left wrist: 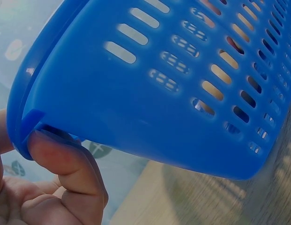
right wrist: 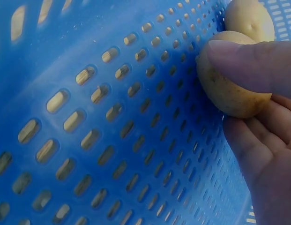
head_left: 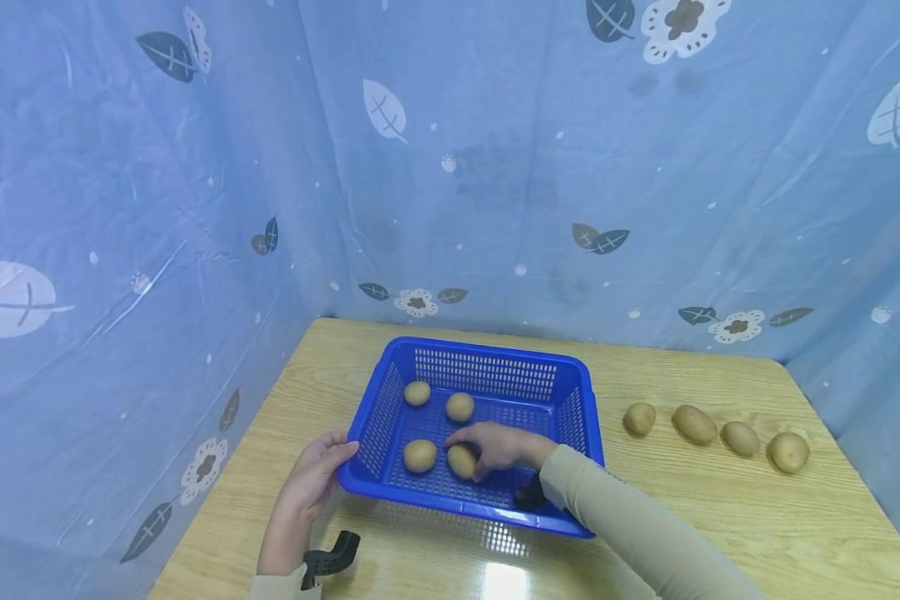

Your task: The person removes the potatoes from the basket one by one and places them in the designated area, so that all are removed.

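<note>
The right hand (head_left: 495,446) grips one potato (head_left: 461,462) between thumb and curled fingers, at about 6 o'clock from the middle of the basket (head_left: 450,505). The left hand (head_left: 320,468) pinches the rim between 8 and 9 o'clock. In the basket, other potatoes lie at 8 (head_left: 420,456), 10 (head_left: 417,393) and 11 o'clock (head_left: 460,407); four more, in a row (head_left: 694,425), are on the table (head_left: 720,525) at 3 o'clock.

For good handling, I think the round potato wants a light, even grip, opened low over the floor so that it does not roll into its neighbour. The left hand should hold the rim firmly but not tilt it.

I cannot tell if the gripped potato touches the floor; its underside is hidden. The sleeve (head_left: 630,512) covers the basket's corner at 4 o'clock, and the left fingertips are behind the rim.
</note>
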Available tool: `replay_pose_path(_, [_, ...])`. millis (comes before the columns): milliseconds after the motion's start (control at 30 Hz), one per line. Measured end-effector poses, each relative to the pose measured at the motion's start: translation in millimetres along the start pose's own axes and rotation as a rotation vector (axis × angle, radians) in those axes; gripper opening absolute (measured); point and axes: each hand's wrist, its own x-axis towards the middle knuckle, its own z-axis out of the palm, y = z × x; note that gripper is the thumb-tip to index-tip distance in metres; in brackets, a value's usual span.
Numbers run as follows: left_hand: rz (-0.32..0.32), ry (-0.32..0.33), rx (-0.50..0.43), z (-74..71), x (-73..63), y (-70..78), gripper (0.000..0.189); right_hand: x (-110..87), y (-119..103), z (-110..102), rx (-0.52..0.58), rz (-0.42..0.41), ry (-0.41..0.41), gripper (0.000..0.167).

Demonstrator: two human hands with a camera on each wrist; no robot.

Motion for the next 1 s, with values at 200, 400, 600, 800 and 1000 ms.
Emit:
replay_pose_path(200, [-0.005, -0.004, 0.007, -0.9, -0.7, -0.5, 0.027, 1.5, 1.4, 1.6, -0.045, -0.004, 0.01, 0.066])
replay_pose_path(400, [0.0, 0.003, 0.002, -0.5, 0.2, -0.7, 0.029, 2.1, 2.3, -1.2, -0.058, -0.001, 0.024, 0.064])
replay_pose_path(600, [0.001, -0.003, 0.003, 0.0, 0.2, -0.2, 0.03, 1.4, 1.5, -5.1, -0.07, -0.009, 0.025, 0.062])
replay_pose_path(800, [0.001, -0.012, 0.011, -0.9, 0.6, -1.0, 0.031, -0.6, 0.1, -9.5, -0.028, -0.013, 0.046, 0.062])
replay_pose_path(1000, [-0.01, 0.014, 0.001, -0.8, 1.3, -2.2, 0.028, -2.6, -1.0, -15.9, 0.025, -0.048, 0.094, 0.065])
